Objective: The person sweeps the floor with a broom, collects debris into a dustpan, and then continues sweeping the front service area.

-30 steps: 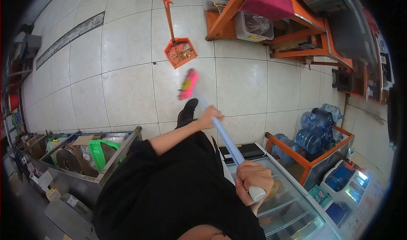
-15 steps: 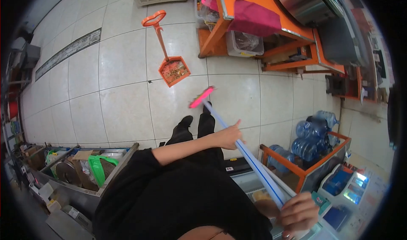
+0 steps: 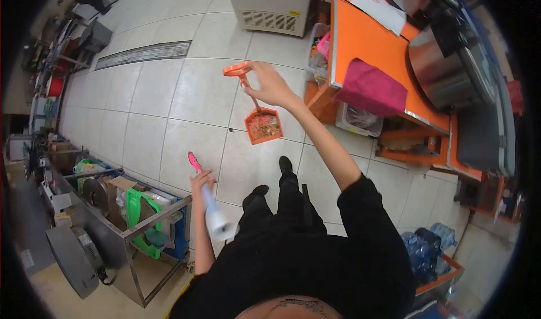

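My left hand [image 3: 203, 182] is wrapped round the pale handle of a broom [image 3: 213, 209], at the left beside my body. The pink head of this broom shows just beyond my fingers, and the handle's end points up towards me, a little blurred. My right hand [image 3: 271, 86] reaches forward, thumb and fingers apart, with the fingertips right at the loop of an orange dustpan's handle. This long-handled dustpan [image 3: 264, 126] stands on the tiled floor, handle upright, with crumbs and small debris in its pan.
An orange table [image 3: 366, 43] with a dark pink cloth [image 3: 373, 88] and a large steel pot [image 3: 445, 65] stands at the right. A white appliance [image 3: 270, 6] is ahead. At the left is a metal frame [image 3: 160, 223] with boxes; water bottles [image 3: 422, 251] lie at the lower right.
My right hand has left the broom handle and come forward to the dustpan's handle. My left hand has swung the broom leftwards and turned its handle end towards me. The view has shifted.
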The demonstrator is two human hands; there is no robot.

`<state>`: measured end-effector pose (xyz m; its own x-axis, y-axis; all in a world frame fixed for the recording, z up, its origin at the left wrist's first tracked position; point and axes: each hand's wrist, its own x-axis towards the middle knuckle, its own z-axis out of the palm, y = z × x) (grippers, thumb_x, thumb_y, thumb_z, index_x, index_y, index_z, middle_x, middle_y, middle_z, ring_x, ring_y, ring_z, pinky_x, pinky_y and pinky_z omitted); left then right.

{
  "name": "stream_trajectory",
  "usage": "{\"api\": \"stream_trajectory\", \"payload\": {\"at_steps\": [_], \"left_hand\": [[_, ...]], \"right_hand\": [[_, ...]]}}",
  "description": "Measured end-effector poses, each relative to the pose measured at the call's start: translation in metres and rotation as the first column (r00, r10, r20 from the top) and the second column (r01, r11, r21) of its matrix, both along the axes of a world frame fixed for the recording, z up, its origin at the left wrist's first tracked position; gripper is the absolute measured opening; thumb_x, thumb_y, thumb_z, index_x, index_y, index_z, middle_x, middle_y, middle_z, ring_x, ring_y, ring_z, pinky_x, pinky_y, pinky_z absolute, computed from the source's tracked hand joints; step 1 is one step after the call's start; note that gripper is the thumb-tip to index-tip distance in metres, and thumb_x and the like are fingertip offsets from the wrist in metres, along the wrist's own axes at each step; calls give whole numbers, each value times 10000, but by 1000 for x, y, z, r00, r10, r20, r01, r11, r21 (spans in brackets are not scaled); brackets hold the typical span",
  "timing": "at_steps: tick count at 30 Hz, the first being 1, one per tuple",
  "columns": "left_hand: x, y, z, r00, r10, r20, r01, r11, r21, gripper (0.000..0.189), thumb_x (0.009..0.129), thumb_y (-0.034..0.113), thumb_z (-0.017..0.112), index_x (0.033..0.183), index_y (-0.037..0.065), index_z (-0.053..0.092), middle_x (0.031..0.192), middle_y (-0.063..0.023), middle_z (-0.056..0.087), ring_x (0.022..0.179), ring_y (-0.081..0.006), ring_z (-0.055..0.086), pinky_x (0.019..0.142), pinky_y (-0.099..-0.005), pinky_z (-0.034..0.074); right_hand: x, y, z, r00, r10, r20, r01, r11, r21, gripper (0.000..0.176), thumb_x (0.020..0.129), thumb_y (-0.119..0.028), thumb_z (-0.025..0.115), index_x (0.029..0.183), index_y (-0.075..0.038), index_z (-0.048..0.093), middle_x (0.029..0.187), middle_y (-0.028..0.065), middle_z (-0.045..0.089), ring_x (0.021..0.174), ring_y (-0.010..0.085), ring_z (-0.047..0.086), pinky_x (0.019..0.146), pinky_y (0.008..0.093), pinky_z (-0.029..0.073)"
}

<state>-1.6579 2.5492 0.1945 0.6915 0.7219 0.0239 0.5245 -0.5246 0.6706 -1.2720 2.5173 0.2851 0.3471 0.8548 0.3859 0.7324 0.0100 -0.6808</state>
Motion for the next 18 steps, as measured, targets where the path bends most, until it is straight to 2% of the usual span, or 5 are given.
{"api": "stream_trajectory", "payload": {"at_steps": [4, 6, 10, 13, 18], "left_hand": [[-45, -16, 35, 861, 446, 243, -420, 894, -155, 229, 893, 168, 514, 796, -21, 598, 990, -126, 629, 990, -243, 564, 954, -412, 336], [-56, -31, 50, 497, 735, 462, -720, 646, -253, 291, 921, 191, 469, 774, -45, 552, 945, -158, 618, 974, -225, 562, 917, -357, 374], [-64, -64, 64, 556, 655, 511, -684, 710, -167, 310, 928, 221, 444, 779, -30, 550, 932, -147, 618, 897, -186, 562, 879, -307, 385], [-72, -85, 61, 351, 724, 594, -684, 632, -366, 283, 909, 194, 470, 785, -43, 561, 759, -46, 526, 604, -63, 381, 939, -290, 337], [-116, -78, 98, 218, 548, 807, -559, 748, -358, 371, 939, 282, 406, 623, 99, 339, 567, -6, 304, 611, -137, 363, 1025, -363, 250]], "right_hand": [[5, 95, -52, 974, -39, 221, 82, 978, -192, 534, 674, -236, 663, 1157, -106, 476, 1101, 128, 541, 1094, 293, 469, 834, 439, 415], [10, 120, -60, 942, -40, 332, 124, 964, -236, 546, 672, -238, 654, 1172, -124, 469, 1072, 110, 560, 1065, 295, 491, 781, 449, 433], [32, 144, -84, 964, 191, 183, -58, 826, -560, 342, 712, -427, 639, 963, -194, 626, 762, 66, 646, 755, 273, 629, 651, 434, 479], [37, 115, -73, 924, 348, 158, -156, 721, -675, 334, 734, -458, 622, 862, -151, 653, 760, 93, 643, 724, 271, 625, 624, 412, 471], [16, 21, -44, 941, 330, 77, -230, 789, -570, 369, 784, -423, 570, 922, -85, 629, 769, 156, 628, 756, 321, 607, 649, 417, 454]]}}
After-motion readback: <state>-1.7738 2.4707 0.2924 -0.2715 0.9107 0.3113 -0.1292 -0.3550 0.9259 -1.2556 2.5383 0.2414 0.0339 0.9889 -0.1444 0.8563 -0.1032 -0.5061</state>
